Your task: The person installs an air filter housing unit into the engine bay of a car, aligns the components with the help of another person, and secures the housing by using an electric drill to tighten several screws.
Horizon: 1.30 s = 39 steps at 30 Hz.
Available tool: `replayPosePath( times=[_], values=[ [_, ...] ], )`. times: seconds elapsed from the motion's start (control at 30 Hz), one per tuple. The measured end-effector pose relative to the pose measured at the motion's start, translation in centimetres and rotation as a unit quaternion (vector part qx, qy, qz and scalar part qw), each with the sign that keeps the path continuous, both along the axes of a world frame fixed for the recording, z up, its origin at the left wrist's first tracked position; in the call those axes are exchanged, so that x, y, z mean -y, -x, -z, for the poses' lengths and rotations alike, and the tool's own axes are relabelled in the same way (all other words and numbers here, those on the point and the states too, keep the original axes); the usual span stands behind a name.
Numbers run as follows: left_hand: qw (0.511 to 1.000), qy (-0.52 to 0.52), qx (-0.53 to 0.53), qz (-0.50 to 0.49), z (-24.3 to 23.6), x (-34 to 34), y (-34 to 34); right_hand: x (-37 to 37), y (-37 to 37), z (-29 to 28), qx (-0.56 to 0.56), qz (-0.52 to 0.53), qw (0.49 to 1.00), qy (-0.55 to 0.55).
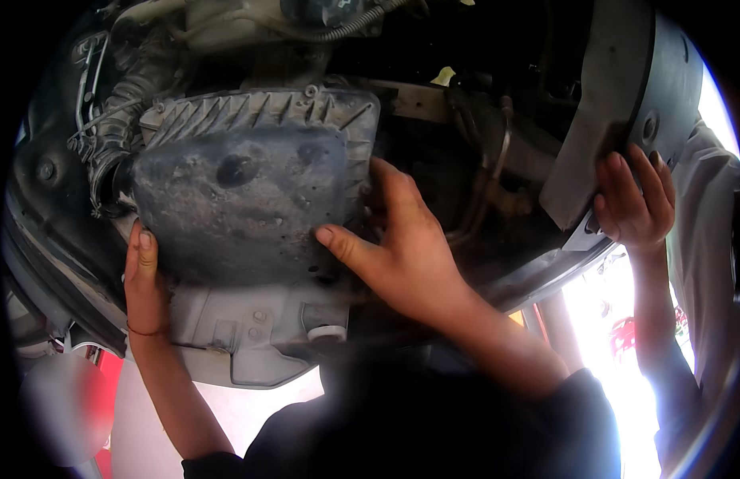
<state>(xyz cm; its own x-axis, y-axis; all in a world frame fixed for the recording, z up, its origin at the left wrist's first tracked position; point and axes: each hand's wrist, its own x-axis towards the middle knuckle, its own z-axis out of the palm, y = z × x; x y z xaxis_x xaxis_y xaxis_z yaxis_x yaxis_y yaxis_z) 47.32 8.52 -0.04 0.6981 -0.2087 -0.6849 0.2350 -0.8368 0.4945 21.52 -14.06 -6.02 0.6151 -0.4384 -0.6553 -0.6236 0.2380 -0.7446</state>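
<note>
While a dark plastic box [242,191] with a ribbed rim is being held at its right side by the right hand [410,255], its lower left edge is being met by the left hand [148,275]. The right hand is being kept half open around that side, its thumb being laid over the box's face and its fingers being partly hidden at the edge. The left hand's thumb is being pointed upward, nearly straight; whether anything is being gripped there cannot be told. The box is being framed left of centre, among vehicle parts, with a corrugated hose [124,108] being seen just beside its left end and a light grey panel [258,331] below. At the far right, a grey curved panel [609,104] is being touched by a co-worker's hand [640,203], its fingers being loosely bent.
</note>
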Motion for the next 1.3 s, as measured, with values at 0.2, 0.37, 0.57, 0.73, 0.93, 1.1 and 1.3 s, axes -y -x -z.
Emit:
replayPosePath(
  times=[0.2, 0.37, 0.57, 0.73, 0.93, 1.1, 1.3],
  values=[
    [0.993, 0.094, -0.03, -0.063, -0.6, 0.0, 0.4, 0.3, 0.0, 0.5, 0.071, 0.071, 0.994, 0.034],
    [0.989, 0.12, -0.063, -0.057, -0.3, -0.2, 0.3, -0.3, 0.2, 0.3, 0.037, 0.074, 0.997, 0.006],
    [0.988, 0.133, -0.073, -0.04, 0.1, 0.2, 0.5, -0.4, -0.2, 0.2, 0.004, 0.059, 0.997, 0.042],
    [0.987, 0.143, -0.068, -0.008, 0.2, 0.5, 0.7, -0.3, -0.5, 0.1, 0.032, 0.058, 0.997, 0.047],
    [0.997, 0.056, -0.058, -0.004, -0.7, 0.7, 1.1, -0.2, -0.3, -0.2, 0.031, 0.043, 0.998, 0.02],
    [0.998, 0.016, -0.051, 0.024, -1.1, 0.6, 1.6, 0.2, -0.2, -1.3, -0.02, -0.027, 0.999, 0.022],
    [0.996, 0.01, -0.086, 0.003, -1.4, 0.8, 1.4, 1.0, -1.1, -1.5, -0.032, -0.056, 0.998, -0.02]
  ],
)
